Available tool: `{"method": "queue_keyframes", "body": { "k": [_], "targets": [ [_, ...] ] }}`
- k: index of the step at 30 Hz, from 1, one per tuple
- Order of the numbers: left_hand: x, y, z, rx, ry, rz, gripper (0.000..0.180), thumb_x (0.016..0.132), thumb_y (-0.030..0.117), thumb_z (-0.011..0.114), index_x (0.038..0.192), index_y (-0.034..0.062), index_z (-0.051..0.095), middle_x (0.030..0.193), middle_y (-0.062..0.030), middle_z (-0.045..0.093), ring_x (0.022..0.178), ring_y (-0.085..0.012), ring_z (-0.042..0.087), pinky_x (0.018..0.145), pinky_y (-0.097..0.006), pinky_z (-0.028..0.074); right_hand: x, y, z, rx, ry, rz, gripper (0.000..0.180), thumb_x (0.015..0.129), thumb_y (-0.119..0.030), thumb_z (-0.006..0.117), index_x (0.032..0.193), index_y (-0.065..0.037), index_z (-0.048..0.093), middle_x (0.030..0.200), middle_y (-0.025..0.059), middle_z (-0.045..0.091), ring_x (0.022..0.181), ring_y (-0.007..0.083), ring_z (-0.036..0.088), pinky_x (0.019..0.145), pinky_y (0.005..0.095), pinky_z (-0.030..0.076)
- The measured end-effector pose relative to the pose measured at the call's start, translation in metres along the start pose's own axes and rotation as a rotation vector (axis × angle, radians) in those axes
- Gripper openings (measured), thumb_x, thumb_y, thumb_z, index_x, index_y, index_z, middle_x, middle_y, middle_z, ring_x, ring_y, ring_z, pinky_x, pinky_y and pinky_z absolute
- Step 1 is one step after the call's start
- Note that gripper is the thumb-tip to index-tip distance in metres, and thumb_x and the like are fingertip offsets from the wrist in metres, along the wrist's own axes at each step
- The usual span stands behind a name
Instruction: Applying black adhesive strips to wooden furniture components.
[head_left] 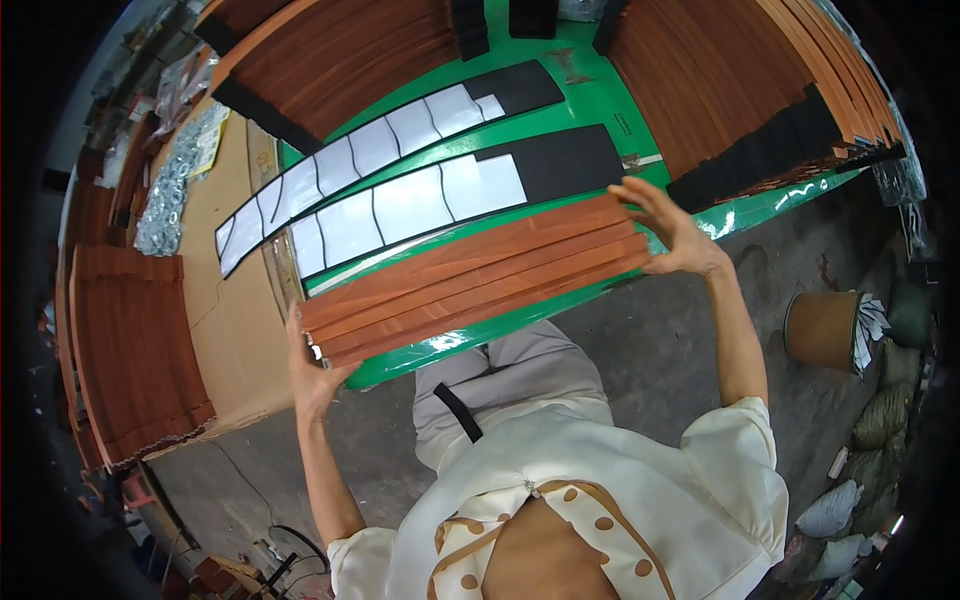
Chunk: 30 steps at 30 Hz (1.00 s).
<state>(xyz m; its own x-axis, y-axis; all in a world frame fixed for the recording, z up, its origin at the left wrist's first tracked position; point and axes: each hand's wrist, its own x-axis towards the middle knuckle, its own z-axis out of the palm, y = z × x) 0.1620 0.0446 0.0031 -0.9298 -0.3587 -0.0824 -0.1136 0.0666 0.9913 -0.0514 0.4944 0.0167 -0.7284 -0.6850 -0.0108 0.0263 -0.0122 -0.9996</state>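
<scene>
A short stack of reddish-brown wood-grain slats [480, 275] lies crosswise in front of me, over the near edge of the green table top. My left hand [318, 365] closes on its left end, some fingers hidden behind it. At the right end, my right hand [672, 232] grips with fingers on the far corner and thumb on the near side. Just beyond the slats lie two long black strips, a nearer one [570, 160] and a farther one [530, 88], both partly covered with white pieces.
Tall stacks of brown boards stand at the back left [340, 70] and back right [720, 80]. More boards [135, 340] rest at the left on a cardboard sheet [225, 350], near clear bagged material [170, 190]. A round brown bin [820, 330] stands on the floor at right.
</scene>
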Motion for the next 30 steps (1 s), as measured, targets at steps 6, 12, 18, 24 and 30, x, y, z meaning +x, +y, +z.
{"method": "queue_keyframes", "body": {
  "k": [6,12,18,24,30],
  "targets": [
    [0.016,-0.028,0.008,0.485,-0.08,0.03,0.103,0.055,-0.009,0.075,0.143,0.0037,0.023,0.143,-0.0096,0.031,0.129,-0.0242,0.036,0.107,-0.035,0.034,0.008,0.024,0.011,-0.491,-0.015,0.217,0.096,0.061,-0.002,0.071,0.145,-0.011,0.024,0.148,0.0112,0.027,0.135,0.0255,0.029,0.11,0.034,0.026],
    [0.028,-0.005,0.017,0.172,-0.251,-0.062,0.123,0.057,-0.006,0.078,0.147,0.0105,-0.004,0.151,-0.0112,0.012,0.134,-0.0276,0.028,0.108,-0.038,0.031,0.011,0.028,0.014,-0.531,-0.012,0.174,0.106,0.063,-0.006,0.075,0.147,-0.011,0.01,0.148,0.0149,0.023,0.137,0.0305,0.023,0.112,0.0362,0.022],
    [0.023,-0.028,-0.005,0.285,-0.417,-0.159,0.129,0.063,-0.01,0.072,0.141,0.0179,-0.027,0.152,-0.0117,0.006,0.135,-0.0232,0.023,0.108,-0.035,0.029,0.023,0.034,0.034,-0.726,-0.053,0.096,0.107,0.065,-0.005,0.074,0.146,-0.004,0.005,0.147,0.0225,0.018,0.138,0.035,0.019,0.112,0.0388,0.021],
    [0.016,-0.014,0.011,0.105,-0.193,-0.112,0.126,0.06,-0.003,0.076,0.146,0.0119,-0.014,0.151,-0.0165,0.018,0.138,-0.0241,0.02,0.11,-0.035,0.024,0.015,0.042,0.039,-0.624,0.083,0.109,0.115,0.046,0.011,0.077,0.144,-0.007,0.019,0.142,0.0138,0.032,0.13,0.0274,0.035,0.109,0.0351,0.029],
    [0.007,0.005,-0.001,0.185,-0.15,0.091,0.126,0.051,0.002,0.084,0.148,0.0073,0.003,0.151,-0.0142,0.018,0.135,-0.0226,0.026,0.112,-0.034,0.021,0.015,0.006,0.042,-0.663,0.132,0.042,0.114,0.041,0.011,0.08,0.141,-0.005,0.026,0.14,0.015,0.037,0.128,0.0294,0.039,0.107,0.0361,0.034]
  ]
}}
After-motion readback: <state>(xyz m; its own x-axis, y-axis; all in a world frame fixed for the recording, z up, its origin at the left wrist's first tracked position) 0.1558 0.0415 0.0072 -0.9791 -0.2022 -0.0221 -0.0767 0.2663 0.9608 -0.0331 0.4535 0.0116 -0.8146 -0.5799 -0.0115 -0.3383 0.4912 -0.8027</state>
